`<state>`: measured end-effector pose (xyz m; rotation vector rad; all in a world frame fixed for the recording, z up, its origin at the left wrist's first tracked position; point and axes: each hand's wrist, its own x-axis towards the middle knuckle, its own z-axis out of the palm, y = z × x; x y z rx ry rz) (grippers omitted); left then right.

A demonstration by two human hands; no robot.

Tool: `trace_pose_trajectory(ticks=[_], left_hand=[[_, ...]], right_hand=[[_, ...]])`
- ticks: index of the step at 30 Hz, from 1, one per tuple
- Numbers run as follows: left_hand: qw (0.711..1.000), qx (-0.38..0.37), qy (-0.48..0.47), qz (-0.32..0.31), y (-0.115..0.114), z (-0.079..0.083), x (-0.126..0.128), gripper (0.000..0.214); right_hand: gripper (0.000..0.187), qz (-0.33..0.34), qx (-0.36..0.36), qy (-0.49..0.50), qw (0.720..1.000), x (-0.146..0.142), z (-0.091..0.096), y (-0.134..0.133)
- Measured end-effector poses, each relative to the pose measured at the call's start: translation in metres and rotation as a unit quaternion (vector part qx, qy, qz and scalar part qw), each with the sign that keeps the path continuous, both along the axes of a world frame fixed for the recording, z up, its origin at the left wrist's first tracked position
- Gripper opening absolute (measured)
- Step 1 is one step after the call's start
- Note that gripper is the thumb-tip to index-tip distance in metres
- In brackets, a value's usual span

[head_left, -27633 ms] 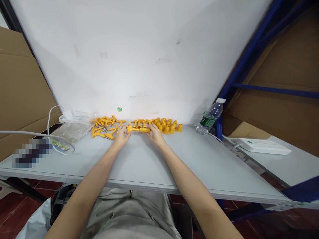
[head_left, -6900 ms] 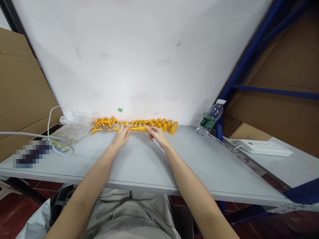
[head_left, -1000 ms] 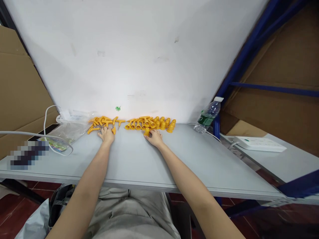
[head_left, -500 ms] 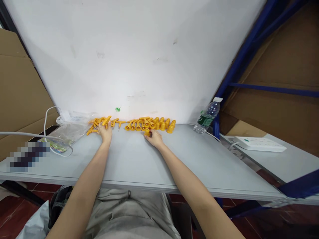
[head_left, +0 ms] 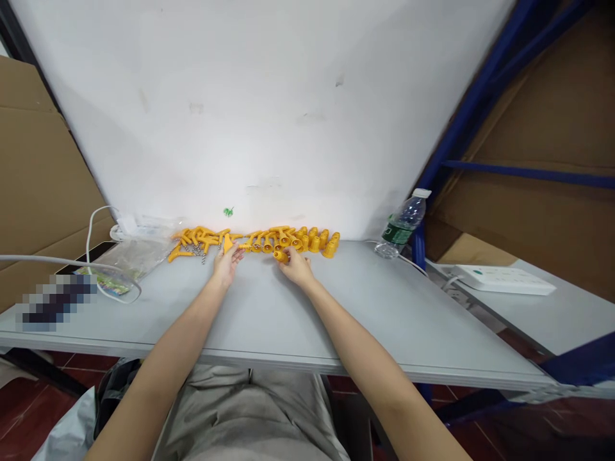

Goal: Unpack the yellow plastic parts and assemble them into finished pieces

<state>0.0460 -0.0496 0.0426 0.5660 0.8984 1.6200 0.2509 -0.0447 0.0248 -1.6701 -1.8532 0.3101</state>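
Note:
My left hand (head_left: 225,267) is closed on a yellow T-handled corkscrew (head_left: 227,243), its handle upright and its metal spiral pointing right. My right hand (head_left: 298,269) grips a yellow cone-shaped sleeve (head_left: 279,256), tipped with its narrow end to the left. A gap separates the two parts. Left of my left hand lies a pile of loose yellow corkscrews (head_left: 199,237) with spirals showing. Behind my hands a row of yellow corkscrews in sleeves (head_left: 284,238) lies against the white wall panel. Several bare yellow sleeves (head_left: 314,243) stand to its right.
A water bottle (head_left: 402,224) leans at the table's back right. At the left are a clear plastic bag (head_left: 139,253) and a white cable (head_left: 89,237). A white power strip (head_left: 504,280) rests on the side shelf, beyond a blue metal frame (head_left: 454,137).
My left hand has drawn a corkscrew from the pile and moved right, near my right hand. The sleeve in my right hand has tipped from upright towards the left.

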Motion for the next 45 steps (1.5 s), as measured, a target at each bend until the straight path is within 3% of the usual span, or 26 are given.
trace_pose_trajectory(ticks=[11, 21, 24, 29, 31, 34, 38, 40, 45], left_hand=[[0.998, 0.003, 0.026, -0.049, 0.005, -0.013, 0.003, 0.022], [0.998, -0.005, 0.033, -0.05, 0.005, -0.01, 0.003, 0.021], [0.996, -0.006, 0.047, -0.069, 0.003, -0.011, 0.006, 0.023], [0.988, 0.012, 0.122, -0.096, 0.003, -0.012, 0.008, 0.03], [0.976, 0.023, 0.202, -0.077, 0.003, -0.013, 0.007, 0.041], [0.934, 0.073, 0.347, -0.028, 0.001, -0.015, 0.003, 0.061], [0.864, 0.164, 0.475, -0.03, -0.002, -0.018, -0.005, 0.058], [0.842, 0.179, 0.506, -0.045, -0.003, -0.019, -0.009, 0.053], [0.833, 0.207, 0.512, -0.036, -0.002, -0.019, -0.011, 0.048]], right_hand=[[0.031, 0.013, 0.071, -0.027, 0.997, -0.003, 0.004, -0.005], [0.031, -0.018, 0.065, -0.058, 0.996, -0.002, 0.008, -0.008], [0.032, 0.017, 0.118, -0.049, 0.992, -0.001, 0.003, -0.004], [0.032, 0.159, 0.169, 0.07, 0.97, 0.002, -0.005, 0.006], [0.034, 0.187, 0.163, 0.129, 0.96, 0.004, -0.007, 0.01], [0.041, 0.185, 0.154, 0.195, 0.951, 0.007, -0.005, 0.013], [0.048, 0.173, 0.132, 0.229, 0.949, 0.009, 0.001, 0.011], [0.047, 0.168, 0.118, 0.221, 0.953, 0.008, 0.005, 0.008], [0.045, 0.157, 0.087, 0.228, 0.957, 0.004, 0.008, 0.003]])
